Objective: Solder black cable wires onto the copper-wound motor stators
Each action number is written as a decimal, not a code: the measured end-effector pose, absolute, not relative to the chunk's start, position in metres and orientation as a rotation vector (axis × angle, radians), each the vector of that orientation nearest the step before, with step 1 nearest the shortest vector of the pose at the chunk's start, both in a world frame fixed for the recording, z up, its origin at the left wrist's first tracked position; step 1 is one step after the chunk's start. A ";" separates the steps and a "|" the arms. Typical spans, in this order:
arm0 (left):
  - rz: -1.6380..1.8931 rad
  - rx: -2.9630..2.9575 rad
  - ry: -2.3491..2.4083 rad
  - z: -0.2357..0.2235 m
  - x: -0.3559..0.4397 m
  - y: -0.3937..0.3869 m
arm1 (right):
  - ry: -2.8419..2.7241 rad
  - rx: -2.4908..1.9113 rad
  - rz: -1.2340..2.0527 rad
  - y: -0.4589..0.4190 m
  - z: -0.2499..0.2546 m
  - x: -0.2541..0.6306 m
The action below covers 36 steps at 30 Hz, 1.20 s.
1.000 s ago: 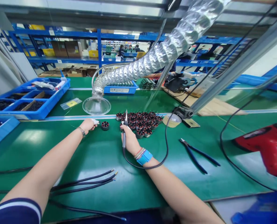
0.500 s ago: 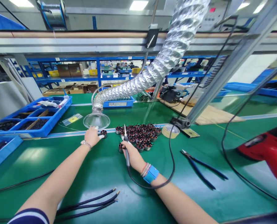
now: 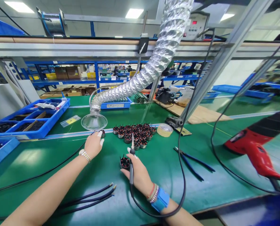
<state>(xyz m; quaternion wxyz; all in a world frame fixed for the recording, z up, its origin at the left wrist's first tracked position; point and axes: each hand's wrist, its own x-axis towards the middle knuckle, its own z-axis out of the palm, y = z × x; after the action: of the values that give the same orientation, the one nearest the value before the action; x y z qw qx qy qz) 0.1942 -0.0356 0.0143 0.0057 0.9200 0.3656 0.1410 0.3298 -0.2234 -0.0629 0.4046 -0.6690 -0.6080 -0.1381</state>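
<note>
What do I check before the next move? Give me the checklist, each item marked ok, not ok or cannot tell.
1. Soldering iron in the right hand: ok, held upright, tip up.
2. Wound stator beside that hand: ok, standing on the green mat, leads up, apart from the cluster of stators.
3. Fume extractor hood: not ok, it sits beyond the left hand, away from that stator.
4. Small stator at the left hand: cannot tell whether the hand touches it.
5. Iron temperature: cannot tell, the red readout is too small to read.
</note>
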 end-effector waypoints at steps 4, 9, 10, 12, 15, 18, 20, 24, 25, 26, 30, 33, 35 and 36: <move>0.218 2.866 0.999 0.013 0.170 -0.070 | -1.539 -1.671 -0.286 -0.216 -0.067 0.329; 0.019 2.684 0.876 0.013 0.147 -0.089 | -1.588 -1.600 -0.109 -0.236 -0.066 0.330; -0.024 2.618 0.898 0.014 0.144 -0.091 | -1.599 -1.575 -0.047 -0.242 -0.065 0.331; -0.116 2.499 0.917 0.015 0.140 -0.093 | -1.604 -1.527 0.063 -0.252 -0.064 0.331; -0.186 2.410 0.852 0.014 0.138 -0.099 | -1.577 -1.525 0.125 -0.257 -0.063 0.327; -0.219 2.405 0.785 0.010 0.140 -0.110 | -1.575 -1.553 0.106 -0.252 -0.063 0.320; -0.258 2.389 0.732 0.006 0.141 -0.118 | -1.577 -1.543 0.112 -0.249 -0.064 0.317; -0.361 2.210 0.604 0.002 0.142 -0.130 | -1.583 -1.440 0.186 -0.255 -0.064 0.317; -0.347 2.181 0.610 0.002 0.144 -0.131 | -1.582 -1.416 0.199 -0.257 -0.064 0.317; -0.307 2.161 0.637 0.004 0.147 -0.131 | -1.577 -1.398 0.206 -0.260 -0.064 0.318; -0.080 1.955 0.812 0.012 0.166 -0.125 | -1.560 -1.359 0.196 -0.264 -0.065 0.319; -0.016 1.831 0.830 0.018 0.182 -0.122 | -1.581 -1.339 0.183 -0.264 -0.064 0.320; -0.010 1.844 0.819 0.019 0.190 -0.123 | -1.592 -1.345 0.178 -0.264 -0.064 0.320; -0.011 1.860 0.818 0.019 0.193 -0.123 | -1.596 -1.350 0.174 -0.264 -0.064 0.320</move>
<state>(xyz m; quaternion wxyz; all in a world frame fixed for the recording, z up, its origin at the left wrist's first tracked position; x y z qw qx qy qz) 0.1926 -0.1226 0.0189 0.5270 0.7780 0.3421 -0.0048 0.3201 -0.2641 -0.0639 0.4986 -0.5580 -0.6594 0.0721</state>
